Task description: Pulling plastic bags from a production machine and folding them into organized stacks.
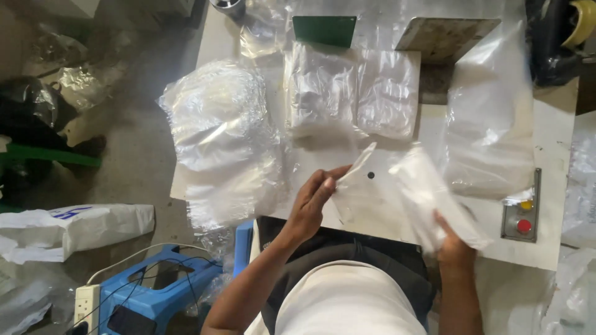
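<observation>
Head view, looking down on a white worktop (559, 133). Left hand (310, 201) pinching the corner of a thin clear plastic bag (354, 180), grip narrow on the limp, crinkled film, just above the worktop near its front edge. Right hand (453, 245) clutching a soft bundle of clear bags (428, 192), grip wrapped around its lower end. Lying beyond: a folded stack of glossy bags (351, 90), a rumpled heap of film (217, 124), a flat sheet (490, 136). Sitting at right: a grey button box (521, 208).
</observation>
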